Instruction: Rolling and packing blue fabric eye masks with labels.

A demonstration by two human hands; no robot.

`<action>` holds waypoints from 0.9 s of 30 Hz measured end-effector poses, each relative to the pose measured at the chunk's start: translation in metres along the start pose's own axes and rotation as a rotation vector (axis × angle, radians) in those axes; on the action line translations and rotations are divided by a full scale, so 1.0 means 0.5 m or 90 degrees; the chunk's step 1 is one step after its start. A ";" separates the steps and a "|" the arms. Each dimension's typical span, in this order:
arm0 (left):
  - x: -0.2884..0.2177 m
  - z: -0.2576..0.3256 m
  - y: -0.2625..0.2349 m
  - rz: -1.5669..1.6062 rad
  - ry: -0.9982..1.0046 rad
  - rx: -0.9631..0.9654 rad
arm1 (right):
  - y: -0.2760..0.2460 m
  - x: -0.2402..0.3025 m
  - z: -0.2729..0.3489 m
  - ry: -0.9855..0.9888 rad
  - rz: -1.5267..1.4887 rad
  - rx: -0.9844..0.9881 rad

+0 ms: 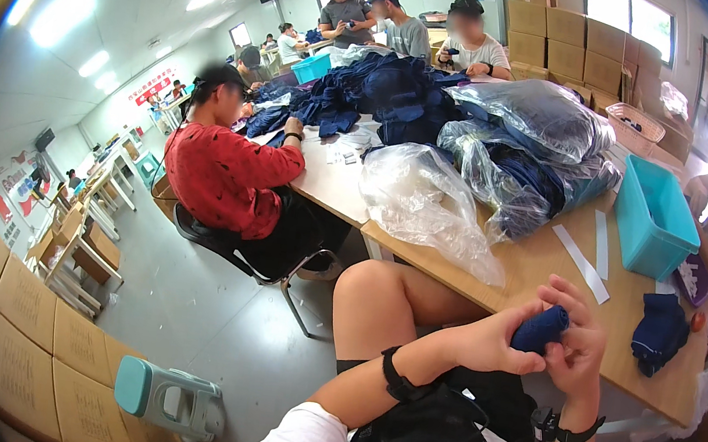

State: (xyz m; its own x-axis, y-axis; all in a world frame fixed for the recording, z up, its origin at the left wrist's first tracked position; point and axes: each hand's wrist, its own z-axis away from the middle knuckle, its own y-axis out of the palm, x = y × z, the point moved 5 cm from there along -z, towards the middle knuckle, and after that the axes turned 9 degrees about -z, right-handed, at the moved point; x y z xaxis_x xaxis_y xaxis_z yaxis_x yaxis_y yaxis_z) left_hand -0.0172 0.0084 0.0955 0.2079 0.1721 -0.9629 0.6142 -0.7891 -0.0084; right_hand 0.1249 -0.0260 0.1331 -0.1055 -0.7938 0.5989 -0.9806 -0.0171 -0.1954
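Above my lap, close to the table's near edge, I hold a small rolled-up navy cloth (540,329) between both hands. My left hand (494,337) closes on it from the left, thumb underneath. My right hand (584,345) grips its other side, and some of its fingers reach up past the roll. What kind of garment the cloth is, I cannot tell. A folded navy cloth piece (659,334) lies on the table (532,283) to the right of my hands. Two white strips (580,265) lie on the tabletop beyond them.
Clear plastic bags (530,119) of navy cloth and an emptier bag (427,203) cover the table ahead, before a navy heap (379,91). A turquoise bin (655,218) stands right. A person in red (228,170) sits left; others work around. A stool (164,397) and cartons (20,348) stand lower left.
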 end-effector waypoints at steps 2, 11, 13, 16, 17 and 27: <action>0.000 -0.013 0.010 0.073 -0.093 0.116 | -0.005 -0.001 0.006 0.014 -0.057 -0.005; -0.011 -0.032 0.020 0.134 -0.111 0.148 | -0.030 0.018 0.006 0.016 -0.136 -0.104; -0.024 -0.031 0.019 0.122 -0.088 0.080 | -0.046 0.002 0.023 0.029 -0.148 -0.156; -0.026 -0.032 0.007 0.091 -0.040 0.015 | -0.057 -0.031 0.039 0.022 -0.156 -0.209; -0.023 -0.031 0.002 0.059 -0.031 -0.034 | -0.060 -0.039 0.044 0.065 -0.186 -0.238; -0.050 -0.019 -0.033 -0.188 -0.060 -0.028 | -0.047 -0.006 0.041 0.267 0.120 0.003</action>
State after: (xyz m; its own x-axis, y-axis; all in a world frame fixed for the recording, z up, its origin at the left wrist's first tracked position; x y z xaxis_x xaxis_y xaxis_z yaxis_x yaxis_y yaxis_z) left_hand -0.0255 0.0227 0.1220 -0.0545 0.3322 -0.9416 0.6700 -0.6871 -0.2812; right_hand 0.1518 -0.0359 0.1201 -0.3413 -0.4692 0.8145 -0.9369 0.1003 -0.3348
